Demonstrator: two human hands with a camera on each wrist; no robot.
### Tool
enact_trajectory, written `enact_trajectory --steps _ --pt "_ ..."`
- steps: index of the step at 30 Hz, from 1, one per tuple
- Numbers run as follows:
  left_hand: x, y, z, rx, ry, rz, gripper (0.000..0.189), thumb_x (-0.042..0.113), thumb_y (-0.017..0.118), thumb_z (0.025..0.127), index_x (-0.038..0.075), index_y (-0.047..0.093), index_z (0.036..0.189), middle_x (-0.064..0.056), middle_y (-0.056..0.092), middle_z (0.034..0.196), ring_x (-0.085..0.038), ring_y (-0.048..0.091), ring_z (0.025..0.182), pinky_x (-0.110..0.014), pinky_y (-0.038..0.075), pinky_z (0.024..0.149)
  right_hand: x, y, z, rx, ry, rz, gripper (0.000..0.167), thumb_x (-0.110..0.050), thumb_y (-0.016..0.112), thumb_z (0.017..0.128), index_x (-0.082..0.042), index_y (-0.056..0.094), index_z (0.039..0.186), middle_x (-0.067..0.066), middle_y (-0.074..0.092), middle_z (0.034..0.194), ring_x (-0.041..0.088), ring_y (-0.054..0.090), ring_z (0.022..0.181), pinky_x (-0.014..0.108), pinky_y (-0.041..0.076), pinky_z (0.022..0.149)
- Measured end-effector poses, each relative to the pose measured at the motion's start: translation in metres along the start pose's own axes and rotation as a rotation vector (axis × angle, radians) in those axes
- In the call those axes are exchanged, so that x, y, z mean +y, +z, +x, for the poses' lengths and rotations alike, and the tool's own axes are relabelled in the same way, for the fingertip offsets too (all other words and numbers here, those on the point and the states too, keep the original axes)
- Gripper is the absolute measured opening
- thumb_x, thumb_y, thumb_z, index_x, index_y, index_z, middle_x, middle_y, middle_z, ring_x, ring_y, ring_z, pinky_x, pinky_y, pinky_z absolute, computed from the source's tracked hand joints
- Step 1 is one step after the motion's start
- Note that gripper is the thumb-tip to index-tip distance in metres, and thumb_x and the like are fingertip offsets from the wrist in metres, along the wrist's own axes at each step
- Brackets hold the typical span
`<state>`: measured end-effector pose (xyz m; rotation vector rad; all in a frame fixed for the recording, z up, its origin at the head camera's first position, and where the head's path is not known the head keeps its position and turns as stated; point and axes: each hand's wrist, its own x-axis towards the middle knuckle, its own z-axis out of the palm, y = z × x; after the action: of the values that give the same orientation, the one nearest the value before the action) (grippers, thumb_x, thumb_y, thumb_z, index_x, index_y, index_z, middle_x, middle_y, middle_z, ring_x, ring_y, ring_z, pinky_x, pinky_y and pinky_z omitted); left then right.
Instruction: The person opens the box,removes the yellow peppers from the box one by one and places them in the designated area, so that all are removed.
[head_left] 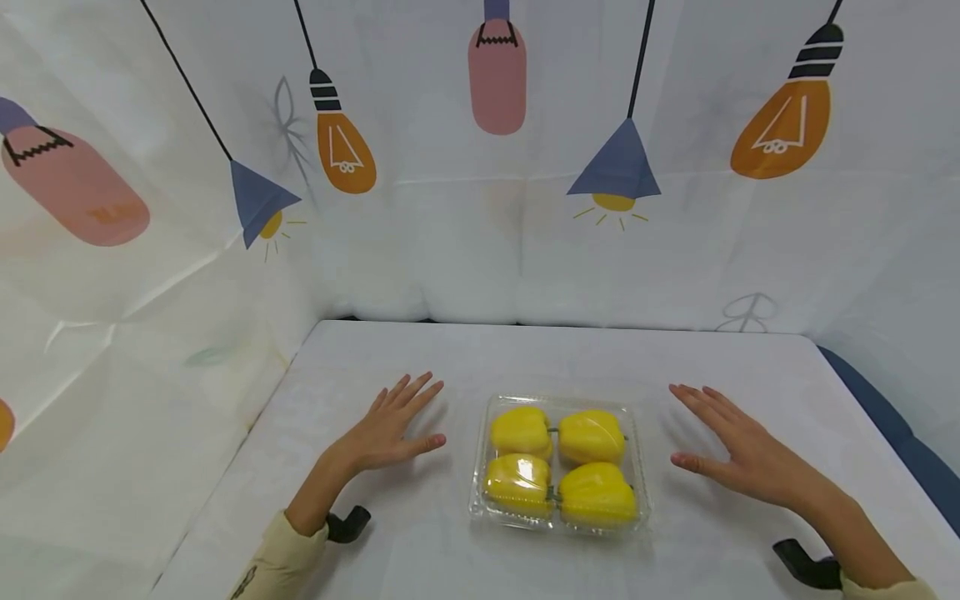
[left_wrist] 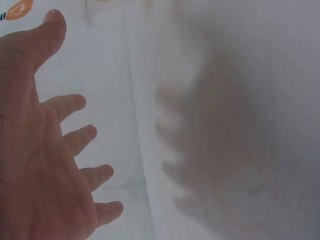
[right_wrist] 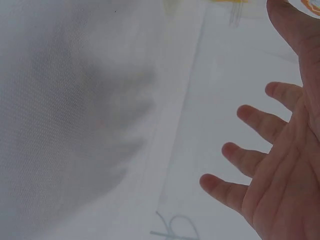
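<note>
A clear plastic clamshell box lies on the white table, holding several yellow bell peppers in two rows. To its left, my left hand hovers palm down, fingers spread and touching nothing. My right hand hovers on the box's other side, fingers extended and thumb apart. In the left wrist view the left palm shows bare above its shadow, with a box edge at the top. The right palm likewise holds nothing in the right wrist view, where a sliver of yellow shows at the top.
The white tabletop runs back to a hanging white cloth printed with lamps and bulbs. More cloth hangs at the left side. Something dark blue stands beyond the right table edge. Black straps sit at both wrists.
</note>
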<state>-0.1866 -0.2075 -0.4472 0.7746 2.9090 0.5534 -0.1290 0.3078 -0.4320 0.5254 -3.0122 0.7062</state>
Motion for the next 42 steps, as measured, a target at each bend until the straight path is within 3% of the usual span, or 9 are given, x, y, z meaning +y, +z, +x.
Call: enact_trajectory --steps 21,27,35,42 --pt "0.02 0.004 -0.005 -0.105 0.067 -0.088 0.087 0.071 0.055 0.086 0.026 0.03 0.156 0.003 0.019 0.162 -0.036 0.013 0.148 -0.064 0.014 0.112 -0.017 0.001 -0.01 -0.126 0.016 0.064 0.092 -0.06 0.071 0.081 -0.029 0.028 0.155 0.017 0.036 0.153 0.044 0.037 0.134 0.07 0.038 0.092" --pt "0.022 0.005 -0.007 -0.13 0.096 -0.12 0.088 0.069 0.058 0.086 0.024 0.029 0.156 0.002 0.02 0.162 -0.035 0.017 0.147 -0.063 0.015 0.112 -0.02 0.002 -0.013 -0.121 0.002 0.064 0.09 -0.061 0.072 0.08 -0.03 0.03 0.155 0.015 0.039 0.152 0.043 0.04 0.132 0.068 0.04 0.092" --pt "0.028 0.004 -0.009 -0.137 0.137 -0.165 0.087 0.064 0.062 0.086 0.02 0.032 0.155 0.0 0.024 0.161 -0.036 0.021 0.146 -0.062 0.024 0.11 -0.024 0.004 -0.016 -0.147 -0.016 0.119 0.088 -0.058 0.073 0.081 -0.02 0.038 0.152 0.011 0.041 0.152 0.042 0.041 0.133 0.066 0.042 0.092" --pt "0.033 0.006 -0.01 -0.144 0.168 -0.178 0.085 0.062 0.064 0.086 0.02 0.035 0.154 0.001 0.026 0.161 -0.028 0.023 0.146 -0.057 0.027 0.11 -0.026 0.004 -0.018 -0.167 -0.054 0.141 0.085 -0.056 0.074 0.081 -0.016 0.042 0.15 0.01 0.045 0.149 0.043 0.043 0.131 0.063 0.045 0.09"
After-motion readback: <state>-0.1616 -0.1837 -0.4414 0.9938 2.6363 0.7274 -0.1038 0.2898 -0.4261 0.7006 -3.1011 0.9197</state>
